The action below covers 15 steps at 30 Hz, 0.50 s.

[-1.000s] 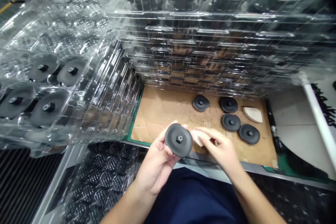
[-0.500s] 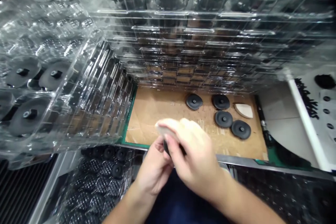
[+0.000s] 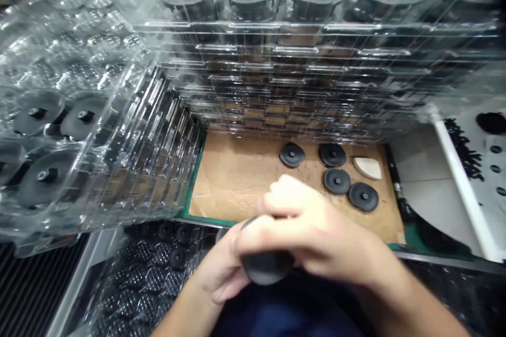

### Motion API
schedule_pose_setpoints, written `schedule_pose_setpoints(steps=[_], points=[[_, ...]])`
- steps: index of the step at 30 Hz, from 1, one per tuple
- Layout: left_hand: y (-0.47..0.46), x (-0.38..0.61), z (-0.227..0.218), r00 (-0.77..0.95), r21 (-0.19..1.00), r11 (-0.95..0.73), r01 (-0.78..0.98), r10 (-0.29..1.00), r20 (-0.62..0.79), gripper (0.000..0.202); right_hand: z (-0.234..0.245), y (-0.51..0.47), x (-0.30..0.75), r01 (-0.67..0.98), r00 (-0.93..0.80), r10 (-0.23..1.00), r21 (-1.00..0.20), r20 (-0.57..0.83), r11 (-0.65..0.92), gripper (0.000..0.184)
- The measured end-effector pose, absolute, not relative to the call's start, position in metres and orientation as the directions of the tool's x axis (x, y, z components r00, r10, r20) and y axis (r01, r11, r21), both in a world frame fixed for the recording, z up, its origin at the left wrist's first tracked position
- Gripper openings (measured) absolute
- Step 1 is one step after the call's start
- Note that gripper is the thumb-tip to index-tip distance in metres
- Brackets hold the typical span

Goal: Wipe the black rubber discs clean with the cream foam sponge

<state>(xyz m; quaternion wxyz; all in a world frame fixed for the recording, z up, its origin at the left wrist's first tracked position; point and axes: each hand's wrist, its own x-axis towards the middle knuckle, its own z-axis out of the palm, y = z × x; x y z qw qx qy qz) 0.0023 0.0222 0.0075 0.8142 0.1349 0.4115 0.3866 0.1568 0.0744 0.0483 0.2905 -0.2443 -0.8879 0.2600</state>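
While the left hand (image 3: 222, 267) clamps a matte, dark, rounded disc (image 3: 266, 269), the right hand (image 3: 312, 231), grip unclear, partly hides it.

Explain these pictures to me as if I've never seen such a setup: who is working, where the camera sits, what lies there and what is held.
There is no machine arm here: a person works with two bare hands. All the pictures come from one camera worn on the head, looking forward and down.

The left hand holds a dark disc. The right hand covers part of it and is blurred, so I cannot tell what else it may hold.

On the brown cardboard lie four more discs and a pale wedge-shaped piece. Beyond it rises a stack of clear trays, with discs in the top one.
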Motion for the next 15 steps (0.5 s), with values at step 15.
schedule_pose_setpoints(steps=[15], points=[[0.027,-0.002,0.005,0.642,0.271,0.788,-0.553,0.611,-0.464,0.038,-0.034,0.027,0.189,0.520,-0.045,0.998,-0.852,0.040,0.058,0.026]])
